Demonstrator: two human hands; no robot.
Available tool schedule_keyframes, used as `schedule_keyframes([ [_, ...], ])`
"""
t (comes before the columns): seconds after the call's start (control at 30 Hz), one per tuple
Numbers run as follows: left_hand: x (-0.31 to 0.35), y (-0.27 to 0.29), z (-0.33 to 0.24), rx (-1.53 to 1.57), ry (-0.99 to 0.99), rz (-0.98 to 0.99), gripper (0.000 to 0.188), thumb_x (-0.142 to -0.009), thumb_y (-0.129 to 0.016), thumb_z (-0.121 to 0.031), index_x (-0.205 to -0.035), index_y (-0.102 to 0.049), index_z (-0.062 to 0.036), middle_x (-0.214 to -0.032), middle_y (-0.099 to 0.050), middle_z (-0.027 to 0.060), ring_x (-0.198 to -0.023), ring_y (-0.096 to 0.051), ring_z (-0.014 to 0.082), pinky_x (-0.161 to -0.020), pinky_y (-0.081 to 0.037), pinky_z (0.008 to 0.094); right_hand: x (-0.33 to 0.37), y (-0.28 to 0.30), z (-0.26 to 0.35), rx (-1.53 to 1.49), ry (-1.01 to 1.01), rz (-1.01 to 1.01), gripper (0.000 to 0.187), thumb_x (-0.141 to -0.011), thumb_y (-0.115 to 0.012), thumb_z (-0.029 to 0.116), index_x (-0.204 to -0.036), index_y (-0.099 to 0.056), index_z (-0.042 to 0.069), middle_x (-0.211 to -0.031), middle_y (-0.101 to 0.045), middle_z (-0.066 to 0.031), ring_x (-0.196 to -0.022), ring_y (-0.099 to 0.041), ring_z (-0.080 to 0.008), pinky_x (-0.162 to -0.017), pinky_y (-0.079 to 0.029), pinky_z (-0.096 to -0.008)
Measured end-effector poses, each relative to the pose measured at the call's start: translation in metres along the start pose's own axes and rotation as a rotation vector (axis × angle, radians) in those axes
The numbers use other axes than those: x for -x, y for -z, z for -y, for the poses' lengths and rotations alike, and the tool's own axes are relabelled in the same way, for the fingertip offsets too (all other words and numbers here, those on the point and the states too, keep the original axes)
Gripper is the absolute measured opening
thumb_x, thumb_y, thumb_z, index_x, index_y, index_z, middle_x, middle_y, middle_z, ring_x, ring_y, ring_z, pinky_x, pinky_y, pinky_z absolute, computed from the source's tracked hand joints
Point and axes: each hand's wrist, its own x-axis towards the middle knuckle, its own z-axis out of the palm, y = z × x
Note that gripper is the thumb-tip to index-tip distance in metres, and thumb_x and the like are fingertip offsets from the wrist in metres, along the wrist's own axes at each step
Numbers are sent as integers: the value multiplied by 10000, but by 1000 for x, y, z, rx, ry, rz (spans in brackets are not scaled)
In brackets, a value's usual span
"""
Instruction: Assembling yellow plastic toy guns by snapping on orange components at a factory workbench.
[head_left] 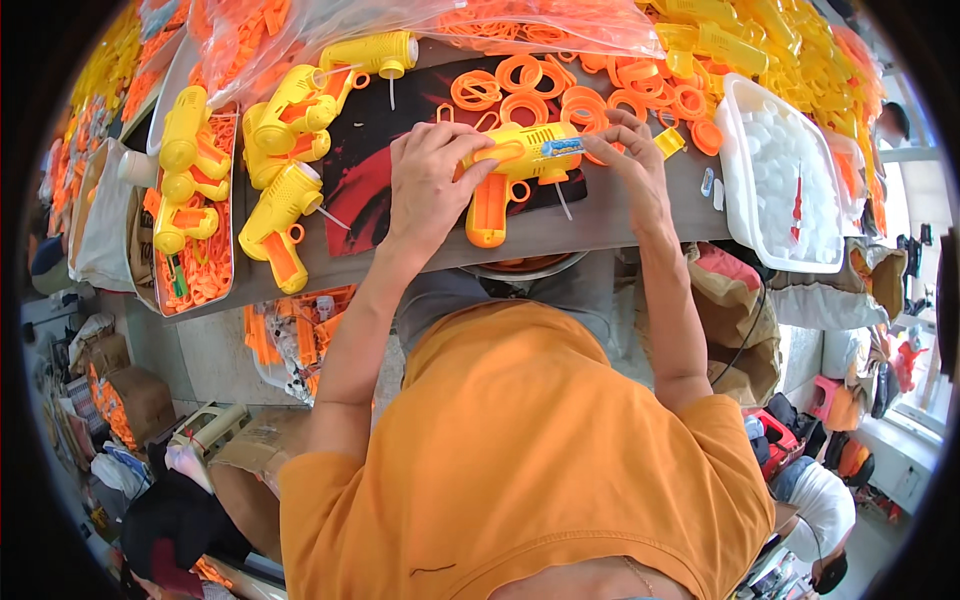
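Note:
A yellow toy gun (522,152) with an orange grip and a blue sticker lies over the table, muzzle end to the right. A thin white tube hangs below its body. My left hand (425,180) is closed on the rear end, thumb and fingers on the yellow shell. At the front end, my right hand (643,185) has its thumb and fingertips bent against the gun; exactly what the fingertips press on is partly hidden. Loose orange rings (522,72) lie just beyond the gun. Near my right fingers sits a small yellow part (669,142).
Several more yellow toy guns (280,215) lie to the left, some on a tray of small orange parts (205,278). On the right stands a white bin (738,170) of translucent white pieces with a red tool. Yellow shells (735,45) heap at the far right. Other people work nearby.

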Motion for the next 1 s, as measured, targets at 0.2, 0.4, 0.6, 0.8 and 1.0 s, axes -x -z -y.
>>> schedule_keyframes([
  [0.2,0,-1,2,88,29,16,197,-769,-738,-212,-943,-713,-124,-953,-618,-43,-932,-536,164,-880,-362,341,-2,-31,-6,218,132,-13,263,-731,-770,291,-824,-722,50,-1274,-458,-152,-1223,-334,-317,-1018,-322,-428],
  [0.4,-2,3,-2,2,-12,34,179,-766,-741,-209,-931,-727,-143,-944,-615,-46,-936,-536,161,-893,-361,330,-2,-45,1,460,311,28,242,-735,-769,271,-857,-716,69,-1274,-479,-138,-1212,-363,-319,-1006,-331,-440],
  [0.6,7,2,7,150,85,56,261,-766,-749,-157,-1023,-727,-119,-1032,-620,5,-967,-538,181,-878,-404,317,3,-34,11,574,681,218,291,-779,-719,128,-1066,-679,120,-1309,-471,-121,-1182,-426,-323,-1010,-345,-439],
  [0.8,10,-4,12,314,174,65,289,-764,-754,-147,-1051,-724,-128,-1038,-609,21,-984,-530,196,-885,-420,331,14,-44,15,659,826,375,373,-809,-651,63,-1173,-642,147,-1342,-466,-96,-1202,-428,-325,-1024,-324,-448],
  [1.0,11,-5,6,133,-21,-54,245,-749,-746,-133,-991,-723,-151,-1044,-607,5,-967,-546,216,-870,-423,360,17,-32,-3,832,854,236,388,-878,-581,81,-1265,-582,96,-1304,-517,-100,-1241,-455,-278,-1089,-268,-459],
])
